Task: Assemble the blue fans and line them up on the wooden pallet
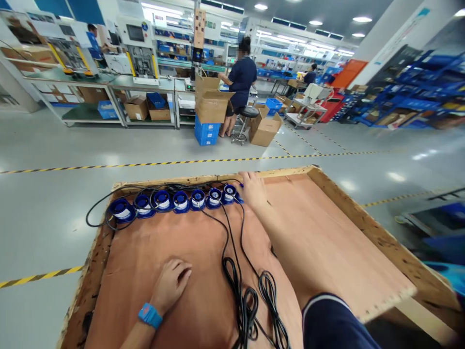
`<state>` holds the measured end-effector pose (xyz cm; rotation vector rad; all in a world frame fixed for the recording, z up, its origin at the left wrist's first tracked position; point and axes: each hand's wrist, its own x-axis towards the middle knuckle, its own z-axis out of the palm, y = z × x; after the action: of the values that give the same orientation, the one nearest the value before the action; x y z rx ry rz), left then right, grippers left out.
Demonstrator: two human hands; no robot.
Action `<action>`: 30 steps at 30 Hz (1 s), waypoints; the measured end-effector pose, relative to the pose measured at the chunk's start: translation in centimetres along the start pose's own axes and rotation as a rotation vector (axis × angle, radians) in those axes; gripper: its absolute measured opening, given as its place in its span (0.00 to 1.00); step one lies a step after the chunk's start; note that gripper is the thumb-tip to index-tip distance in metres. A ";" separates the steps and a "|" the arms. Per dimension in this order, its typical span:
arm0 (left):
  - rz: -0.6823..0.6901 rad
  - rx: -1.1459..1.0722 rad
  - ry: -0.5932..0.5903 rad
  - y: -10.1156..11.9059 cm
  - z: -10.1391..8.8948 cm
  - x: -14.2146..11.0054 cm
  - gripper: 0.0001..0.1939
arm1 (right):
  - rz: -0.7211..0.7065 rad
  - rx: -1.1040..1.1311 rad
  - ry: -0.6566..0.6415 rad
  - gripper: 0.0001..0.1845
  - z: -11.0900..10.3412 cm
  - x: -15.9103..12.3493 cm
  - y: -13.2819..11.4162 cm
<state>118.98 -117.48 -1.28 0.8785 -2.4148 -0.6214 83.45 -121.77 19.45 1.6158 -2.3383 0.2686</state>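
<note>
Blue, drum-shaped units with white bands [180, 201] stand in a row along the far rim of a reddish-brown, wood-rimmed surface [145, 252], from its far left corner to about mid-rim; eight are visible, the rightmost partly covered by the right hand [253, 190]. Fingers of that hand bend over this end of the row; whether its grip pinches a unit cannot be told. The left hand [169, 286], with a bright blue wristband [150, 315], is over the near left part of the surface, its grip loosely curled, a gap showing between thumb and fingers. Thin black cables [178, 186] loop along the far rim and run to bundled coils [240, 303] on the near middle of the surface. Beyond the surface, yellow-and-black striped tape [163, 163] crosses the grey floor [160, 145], and a person in a navy shirt [244, 75] stands beside a brown cardboard box [213, 107].
</note>
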 end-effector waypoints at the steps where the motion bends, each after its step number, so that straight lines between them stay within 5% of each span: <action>1: 0.009 0.023 0.010 0.1 0.2 -0.1 0.10 | 0.022 0.071 -0.034 0.22 -0.2 -4.7 0.4; 4: 0.134 0.121 -0.006 1.3 0.9 0.0 0.15 | 0.133 0.239 -0.260 0.23 -0.7 -20.6 0.1; 6: 0.344 0.198 -0.081 3.0 1.4 0.8 0.23 | 0.179 0.324 -0.386 0.25 -0.7 -29.5 -1.4; 9: 0.701 0.276 -0.228 6.5 2.3 3.6 0.32 | 0.328 0.274 -0.332 0.28 0.1 -36.7 -4.2; 12: 0.926 0.280 -0.367 9.8 3.4 6.9 0.37 | 0.390 0.217 -0.241 0.27 1.4 -37.6 -6.1; 15: 0.992 0.257 -0.477 11.3 3.8 9.0 0.30 | 0.360 0.231 -0.188 0.17 2.4 -36.9 -6.2; 18: 0.868 0.251 -0.475 10.9 2.7 10.1 0.17 | 0.348 0.321 -0.118 0.14 3.1 -36.5 -5.1; 22: 0.648 0.225 -0.322 9.4 0.7 11.3 0.26 | 0.379 0.468 0.002 0.23 4.1 -35.0 -4.1; 27: 0.620 0.242 -0.363 8.1 1.4 11.8 0.35 | 0.343 0.367 -0.167 0.42 5.4 -34.5 -5.8; 30: 0.661 0.263 -0.484 8.0 2.4 11.7 0.40 | 0.335 0.498 -0.251 0.37 4.2 -34.9 -5.2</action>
<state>106.05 -119.39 4.70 -0.0403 -3.0322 -0.2774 99.39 -94.11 3.73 1.5082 -2.9068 0.8192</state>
